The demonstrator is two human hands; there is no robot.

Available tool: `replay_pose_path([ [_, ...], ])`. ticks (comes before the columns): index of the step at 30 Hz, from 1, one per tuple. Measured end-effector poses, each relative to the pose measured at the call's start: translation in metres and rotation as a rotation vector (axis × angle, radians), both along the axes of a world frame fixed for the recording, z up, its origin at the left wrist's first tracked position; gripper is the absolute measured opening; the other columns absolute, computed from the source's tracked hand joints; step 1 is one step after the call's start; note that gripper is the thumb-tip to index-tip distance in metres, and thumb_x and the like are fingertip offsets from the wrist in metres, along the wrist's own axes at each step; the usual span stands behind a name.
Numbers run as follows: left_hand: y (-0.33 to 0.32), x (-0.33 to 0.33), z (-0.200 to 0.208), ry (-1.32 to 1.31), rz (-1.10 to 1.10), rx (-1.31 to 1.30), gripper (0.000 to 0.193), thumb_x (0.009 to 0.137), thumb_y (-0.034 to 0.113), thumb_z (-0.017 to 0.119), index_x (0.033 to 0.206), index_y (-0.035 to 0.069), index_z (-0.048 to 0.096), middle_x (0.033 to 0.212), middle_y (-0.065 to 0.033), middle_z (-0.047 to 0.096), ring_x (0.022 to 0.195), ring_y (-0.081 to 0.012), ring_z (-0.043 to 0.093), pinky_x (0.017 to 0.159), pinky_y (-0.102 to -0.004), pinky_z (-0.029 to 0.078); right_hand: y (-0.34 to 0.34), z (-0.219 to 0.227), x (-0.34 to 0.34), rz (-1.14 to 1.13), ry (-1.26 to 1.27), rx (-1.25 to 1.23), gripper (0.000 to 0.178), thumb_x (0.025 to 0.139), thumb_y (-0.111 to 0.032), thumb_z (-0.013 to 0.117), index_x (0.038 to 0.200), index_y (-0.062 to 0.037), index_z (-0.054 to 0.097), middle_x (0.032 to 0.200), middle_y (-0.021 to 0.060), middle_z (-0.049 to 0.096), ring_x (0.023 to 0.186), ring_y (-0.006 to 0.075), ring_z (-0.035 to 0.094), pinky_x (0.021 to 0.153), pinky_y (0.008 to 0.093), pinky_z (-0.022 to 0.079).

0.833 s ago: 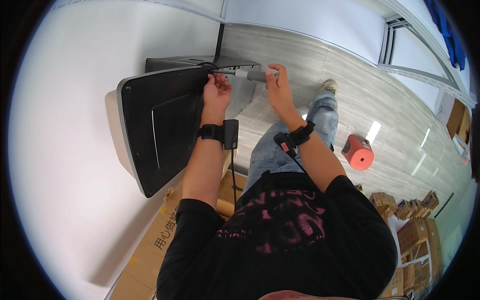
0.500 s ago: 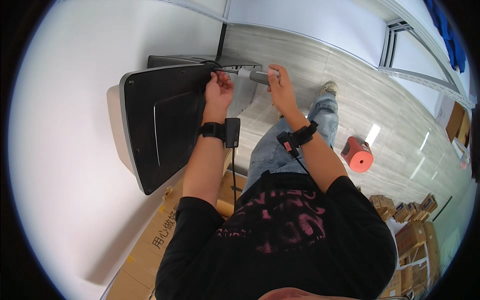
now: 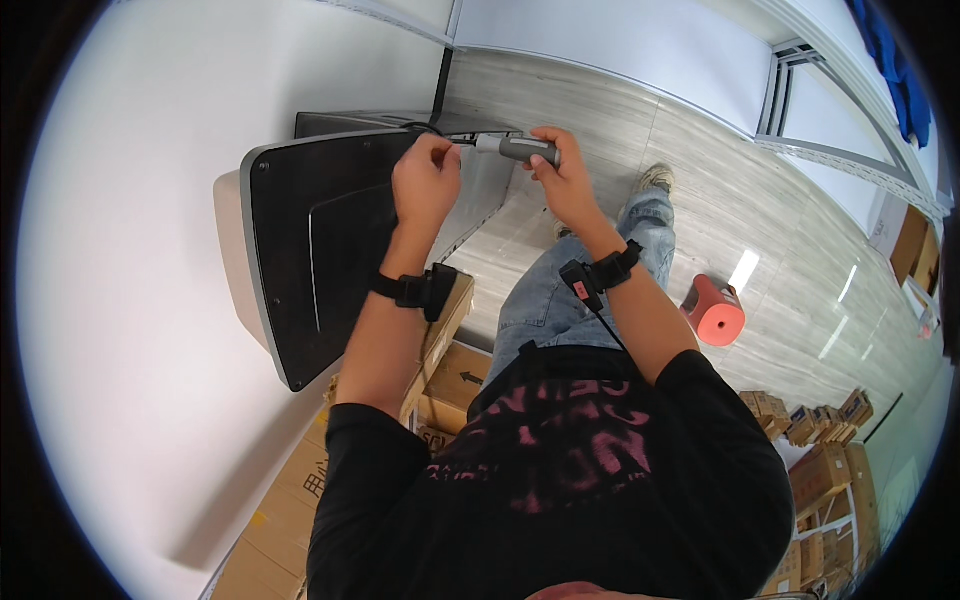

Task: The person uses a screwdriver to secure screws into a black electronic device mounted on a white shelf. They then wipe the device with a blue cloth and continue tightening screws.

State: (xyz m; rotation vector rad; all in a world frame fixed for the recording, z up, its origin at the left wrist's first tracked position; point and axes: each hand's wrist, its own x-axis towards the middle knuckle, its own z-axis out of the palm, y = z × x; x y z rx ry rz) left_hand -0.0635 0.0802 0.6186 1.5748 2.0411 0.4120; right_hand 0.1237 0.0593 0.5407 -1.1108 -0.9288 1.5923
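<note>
My right hand (image 3: pixel 565 180) is wrapped round the grey handle of a cordless screwdriver (image 3: pixel 525 149), held roughly level with its thin shaft pointing left. At the shaft's tip, my left hand (image 3: pixel 428 180) is closed with thumb and fingertips pinched together. Whatever lies in that pinch is too small to make out. Beside and behind my left hand stands a large black panel (image 3: pixel 350 250) with a grey rim and screws along its edges. A black cable (image 3: pixel 425 126) loops at the panel's upper right corner, and my left hand partly covers that edge.
A grey metal casing (image 3: pixel 485 185) stands behind the panel. Cardboard boxes (image 3: pixel 275 530) lie below it at the left. On the tiled floor (image 3: pixel 590 95) to my right is a red cylindrical object (image 3: pixel 718 318). More cartons (image 3: pixel 825 480) are stacked at the lower right.
My left hand has turned over from palm-up with curled fingers to a pinch at the screwdriver's tip. The screwdriver's tip has come away from the panel's corner, and my right hand's grip has shifted.
</note>
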Motion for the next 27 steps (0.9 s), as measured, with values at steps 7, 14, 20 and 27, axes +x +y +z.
replay_pose_path([
  [7, 0.052, 0.013, 0.024, 1.162, -0.687, 0.017, 0.020, 0.077, 0.013, 0.061, 0.096, 0.010, 0.067, 0.095, -0.0060, 0.064, 0.094, -0.0255, 0.058, 0.086, -0.0418, 0.039, -0.001, 0.012, 0.003, 0.023, -0.362, 0.145, 0.037, 0.083, 0.001, 0.061, 0.117, -0.0047, 0.048, 0.113, 0.0109, 0.047, 0.094, 0.0224, 0.055, 0.075, 0.0300, 0.048],
  [14, 0.071, 0.011, 0.011, 1.268, -0.690, -0.698, 0.030, 0.087, 0.019, 0.055, 0.112, 0.006, 0.067, 0.117, -0.0148, 0.063, 0.106, -0.0325, 0.058, 0.085, -0.0496, 0.040, -0.005, 0.005, -0.007, -0.134, -0.356, 0.233, 0.041, 0.077, 0.002, 0.065, 0.114, -0.0056, 0.050, 0.110, 0.0142, 0.046, 0.094, 0.0288, 0.055, 0.074, 0.0344, 0.049],
  [20, 0.062, -0.002, -0.001, 1.277, -0.682, -0.540, 0.028, 0.088, 0.022, 0.051, 0.105, 0.007, 0.068, 0.111, -0.0139, 0.064, 0.103, -0.0321, 0.060, 0.083, -0.0493, 0.043, -0.004, 0.018, -0.006, -0.096, -0.162, -0.087, 0.022, 0.082, -0.003, 0.064, 0.104, -0.0053, 0.058, 0.100, 0.0136, 0.051, 0.075, 0.0287, 0.059, 0.069, 0.0354, 0.049],
  [27, 0.059, -0.004, -0.002, 1.281, -0.691, -0.493, 0.028, 0.089, 0.021, 0.050, 0.105, 0.008, 0.069, 0.110, -0.0130, 0.065, 0.101, -0.0309, 0.061, 0.081, -0.0491, 0.044, 0.002, 0.004, -0.006, -0.051, -0.332, -0.113, 0.023, 0.088, -0.014, 0.060, 0.109, -0.0054, 0.057, 0.101, 0.0153, 0.055, 0.074, 0.0279, 0.061, 0.070, 0.0375, 0.049],
])
